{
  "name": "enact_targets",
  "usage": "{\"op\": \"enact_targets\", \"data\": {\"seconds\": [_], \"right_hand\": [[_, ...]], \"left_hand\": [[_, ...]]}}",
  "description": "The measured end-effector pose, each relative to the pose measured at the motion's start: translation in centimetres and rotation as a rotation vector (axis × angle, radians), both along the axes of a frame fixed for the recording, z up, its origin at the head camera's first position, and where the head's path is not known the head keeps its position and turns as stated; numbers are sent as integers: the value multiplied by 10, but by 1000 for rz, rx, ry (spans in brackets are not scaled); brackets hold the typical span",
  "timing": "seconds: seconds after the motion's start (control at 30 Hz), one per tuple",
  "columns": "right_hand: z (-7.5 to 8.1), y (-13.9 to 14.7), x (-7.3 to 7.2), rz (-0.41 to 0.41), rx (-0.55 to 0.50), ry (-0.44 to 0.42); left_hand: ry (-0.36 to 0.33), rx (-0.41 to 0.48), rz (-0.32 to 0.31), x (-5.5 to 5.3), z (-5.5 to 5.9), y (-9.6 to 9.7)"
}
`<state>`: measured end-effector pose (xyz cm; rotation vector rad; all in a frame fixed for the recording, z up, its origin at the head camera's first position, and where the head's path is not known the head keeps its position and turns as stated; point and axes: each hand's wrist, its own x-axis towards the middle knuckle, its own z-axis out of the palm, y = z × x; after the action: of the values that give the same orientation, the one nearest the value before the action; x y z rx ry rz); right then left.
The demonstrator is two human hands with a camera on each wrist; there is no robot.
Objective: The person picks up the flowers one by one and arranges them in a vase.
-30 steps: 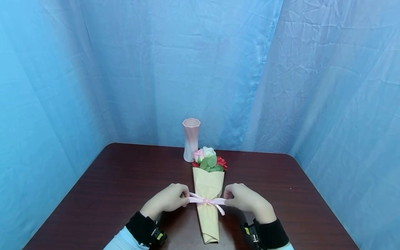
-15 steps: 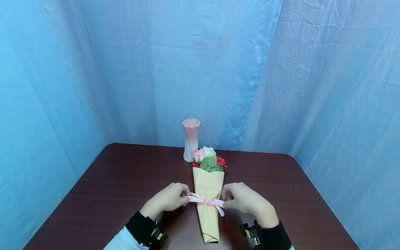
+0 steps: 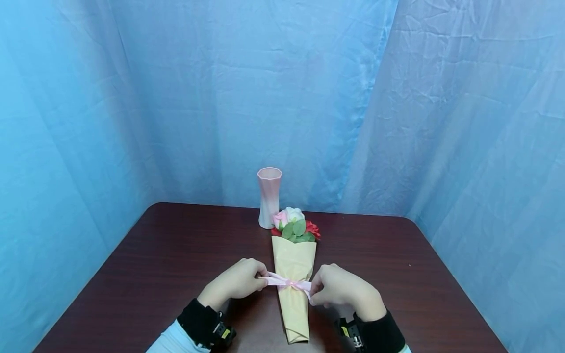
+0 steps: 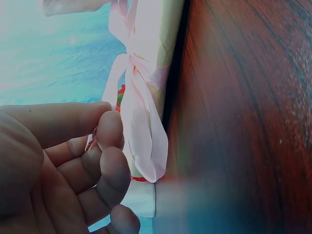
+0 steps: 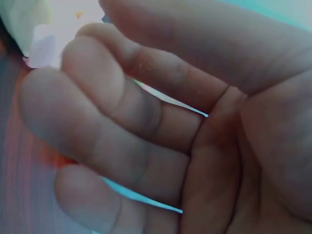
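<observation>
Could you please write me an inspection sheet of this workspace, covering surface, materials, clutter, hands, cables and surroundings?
Surface: dark reddish-brown wood-look table with rounded far corners.
Wrapped flowers: red, pink and white flowers with green leaves in pale yellow paper, lying with the blooms toward the far edge.
Ribbon: pink ribbon around the paper, tied at the front.
Vase: pink-and-white vase, upright behind the blooms; contact with them cannot be told.
Clutter: one small pale speck at right.
Left hand: pinches the ribbon.
Right hand: fingertips at the ribbon's other side; grip unclear.
Cables: nothing seen.
Surroundings: blue cloth behind and on both sides.
</observation>
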<state>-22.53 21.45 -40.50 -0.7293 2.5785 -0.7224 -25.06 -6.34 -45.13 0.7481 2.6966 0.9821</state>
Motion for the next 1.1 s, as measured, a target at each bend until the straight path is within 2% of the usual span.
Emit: {"op": "enact_targets", "data": {"seconds": [0.2,0.43,0.7,0.87,1.1], "right_hand": [[-5,-1,-2,-42,29,24],[-15,-5,-7,-14,46,46],[-23,-15,-6,-57,121,61],[-26,-19,-6,-83,159,60],[-25,-20,-6,-100,184,86]], "left_hand": [[-2,-1,-1,0,1,0],[0,0,-7,0,0,0],[-4,-9,-20,-2,-1,0],[-25,-16,-19,-1,-2,2],[1,-39,-28,-1,-3,5]]}}
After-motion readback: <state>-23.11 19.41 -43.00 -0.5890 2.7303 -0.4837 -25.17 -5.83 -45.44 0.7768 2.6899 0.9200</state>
